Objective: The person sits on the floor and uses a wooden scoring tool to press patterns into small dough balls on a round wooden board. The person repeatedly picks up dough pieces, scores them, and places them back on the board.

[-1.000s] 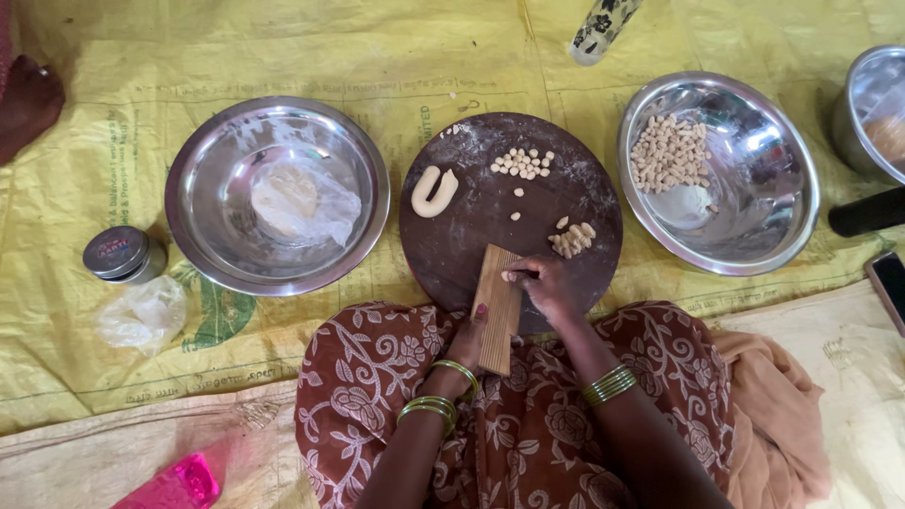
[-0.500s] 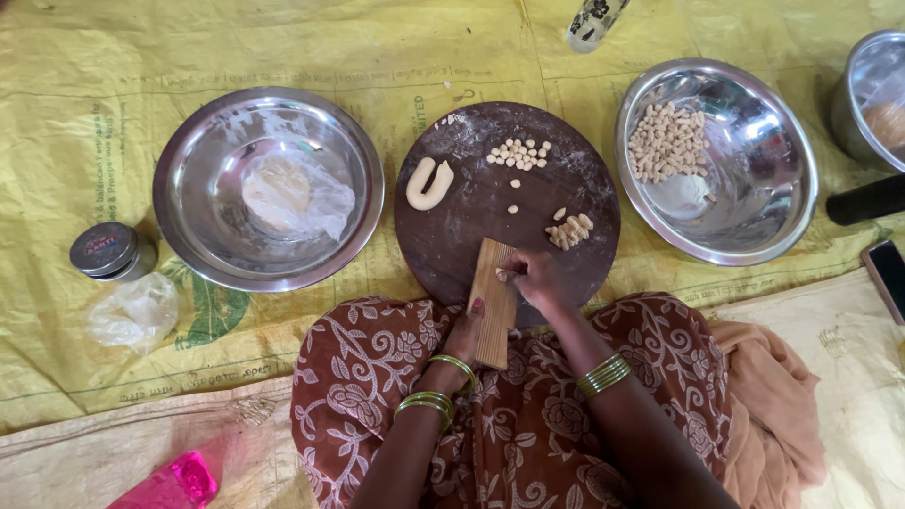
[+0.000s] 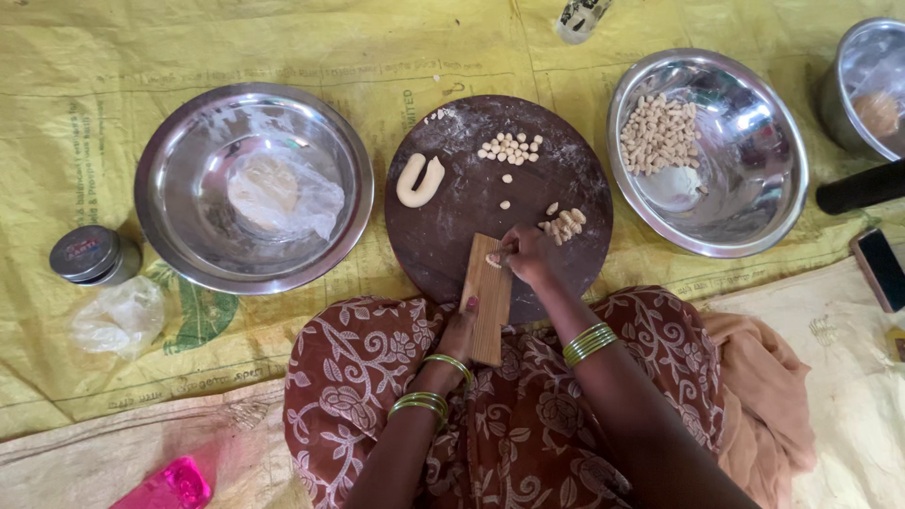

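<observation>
My left hand (image 3: pixel 459 332) grips the lower end of a small ridged wooden board (image 3: pixel 487 294) that leans on the near edge of a round dark wooden board (image 3: pixel 471 212). My right hand (image 3: pixel 526 254) presses a small dough piece (image 3: pixel 493 259) onto the ridged board's top with its fingertips. On the round board lie a U-shaped dough roll (image 3: pixel 419 181), a cluster of small cut dough bits (image 3: pixel 510 148) and a few shaped pieces (image 3: pixel 564 224) just beyond my right hand.
A steel bowl (image 3: pixel 716 207) at the right holds many shaped dough pieces. A larger steel bowl (image 3: pixel 170 203) at the left holds dough in clear plastic. A small round tin (image 3: pixel 92 254), a crumpled plastic bag (image 3: pixel 118 319), a phone (image 3: pixel 882 269) and a pink object (image 3: pixel 170 485) lie around.
My right hand has slid toward the top end of the ridged board, pressing the dough piece there. My left hand keeps holding the board.
</observation>
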